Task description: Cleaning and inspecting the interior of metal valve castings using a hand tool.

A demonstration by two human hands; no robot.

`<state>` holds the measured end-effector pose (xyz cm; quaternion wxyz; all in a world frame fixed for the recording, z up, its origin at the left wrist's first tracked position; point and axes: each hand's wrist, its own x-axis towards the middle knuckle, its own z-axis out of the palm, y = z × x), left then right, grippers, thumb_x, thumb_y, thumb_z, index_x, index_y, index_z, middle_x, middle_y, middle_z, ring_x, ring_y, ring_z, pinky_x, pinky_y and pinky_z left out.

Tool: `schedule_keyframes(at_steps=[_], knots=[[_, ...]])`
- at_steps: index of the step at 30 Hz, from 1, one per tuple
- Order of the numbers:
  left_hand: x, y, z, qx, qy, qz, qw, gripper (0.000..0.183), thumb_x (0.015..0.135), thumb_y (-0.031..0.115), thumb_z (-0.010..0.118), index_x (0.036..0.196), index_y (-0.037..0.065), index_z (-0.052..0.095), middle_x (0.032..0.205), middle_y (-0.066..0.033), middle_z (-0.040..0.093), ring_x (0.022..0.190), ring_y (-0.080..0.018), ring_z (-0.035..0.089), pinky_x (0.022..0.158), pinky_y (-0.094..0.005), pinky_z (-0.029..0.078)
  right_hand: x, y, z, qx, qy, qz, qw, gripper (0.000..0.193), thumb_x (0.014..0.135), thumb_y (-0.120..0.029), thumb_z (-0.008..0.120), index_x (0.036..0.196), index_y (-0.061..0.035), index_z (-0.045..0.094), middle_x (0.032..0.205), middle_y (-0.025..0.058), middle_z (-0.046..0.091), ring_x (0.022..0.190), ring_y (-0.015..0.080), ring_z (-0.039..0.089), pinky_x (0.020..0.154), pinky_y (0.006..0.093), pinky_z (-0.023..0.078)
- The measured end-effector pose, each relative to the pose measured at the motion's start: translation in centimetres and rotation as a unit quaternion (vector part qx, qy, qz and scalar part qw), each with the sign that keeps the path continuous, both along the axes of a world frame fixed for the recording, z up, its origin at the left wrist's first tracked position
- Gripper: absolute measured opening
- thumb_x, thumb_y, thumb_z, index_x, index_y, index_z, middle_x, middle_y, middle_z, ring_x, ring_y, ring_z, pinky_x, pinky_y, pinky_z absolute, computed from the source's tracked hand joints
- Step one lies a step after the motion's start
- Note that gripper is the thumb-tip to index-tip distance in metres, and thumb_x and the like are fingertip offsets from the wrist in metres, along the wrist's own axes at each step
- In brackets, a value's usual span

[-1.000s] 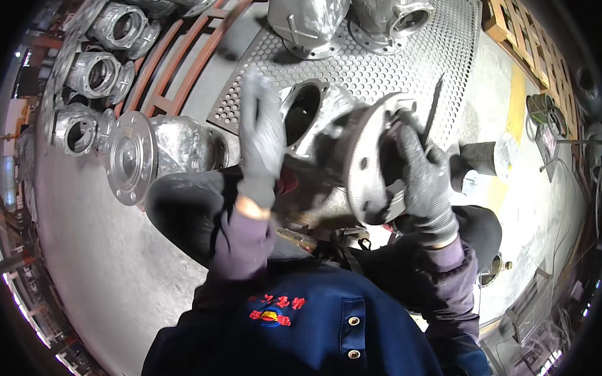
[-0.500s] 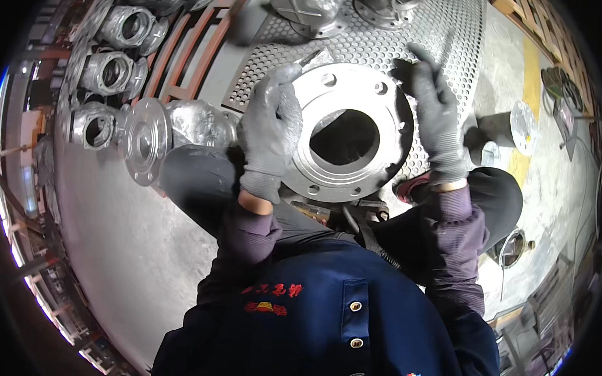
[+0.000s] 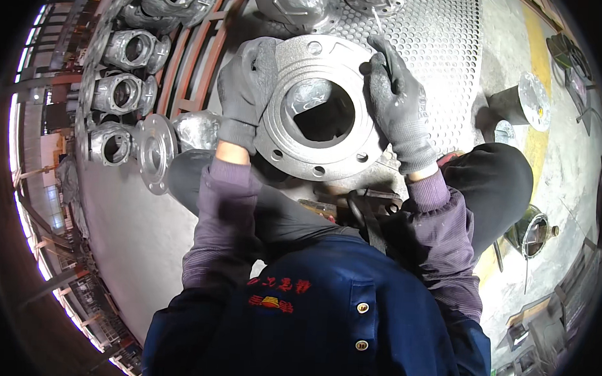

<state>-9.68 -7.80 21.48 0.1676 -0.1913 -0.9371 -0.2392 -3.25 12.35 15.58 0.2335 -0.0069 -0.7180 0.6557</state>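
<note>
A grey metal casting with a round flange [image 3: 322,163] stands in front of me, its wide bore facing up and several bolt holes round the rim. My left hand [image 3: 247,85], in a grey glove, is closed on the flange's left edge. At the right edge, my gloved right hand [image 3: 397,101] is closed round a thin stick-like tool [image 3: 377,20] with a pale tip pointing away from me. That hand lies against or very near the rim; contact is hard to tell. The casting's lower body is mostly hidden beneath the flange.
A perforated metal plate [image 3: 447,73] lies beyond, with another casting [image 3: 292,3] on it. Several castings [image 3: 120,93] line the left side by a red-brown frame [image 3: 197,69]. A flanged casting [image 3: 156,153] lies by my left knee. On the right stands a flanged pipe [image 3: 530,104].
The flanged casting has shifted left and tilted, with my left hand still on its edge. My right hand has come left from apart to the rim's right edge, tool in it.
</note>
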Motion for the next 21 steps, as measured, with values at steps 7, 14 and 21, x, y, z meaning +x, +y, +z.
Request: schedule_keyframes(at_steps=[7,14,21], knots=[[-2.9,-3.1,-2.3,0.027,-0.007,0.044,0.999,0.032,0.093,0.029,0.051,0.104,0.002,0.065,0.096,-0.0198,0.067,0.089,-0.0299,0.066,0.077,-0.0339,0.049,-1.8,-1.3,-0.1,-0.015,-0.039,0.021,0.999,0.032,0.097,-0.017,0.048,0.125,-0.003,0.053,0.103,0.014,0.066,0.096,0.0184,0.065,0.084,0.0288,0.048],[-3.1,-7.3,-3.0,0.054,-0.026,0.068,0.996,0.029,0.093,0.027,0.05,0.102,0.005,0.065,0.098,-0.0161,0.066,0.09,-0.0329,0.065,0.077,-0.0363,0.05,-2.8,-4.9,-1.0,-0.032,0.05,0.066,0.996,0.041,0.091,-0.01,0.05,0.131,-0.0039,0.048,0.12,0.0197,0.058,0.115,0.029,0.055,0.098,0.0361,0.04],[-5.0,-13.9,-4.9,-0.014,-0.001,0.082,0.997,0.025,0.095,0.015,0.049,0.105,-0.004,0.061,0.099,-0.0155,0.066,0.091,-0.0238,0.065,0.08,-0.032,0.05,-2.9,-7.2,1.9,0.029,0.022,0.097,0.995,0.048,0.084,-0.015,0.054,0.131,-0.0062,0.047,0.116,0.021,0.059,0.107,0.037,0.057,0.091,0.0408,0.045]])
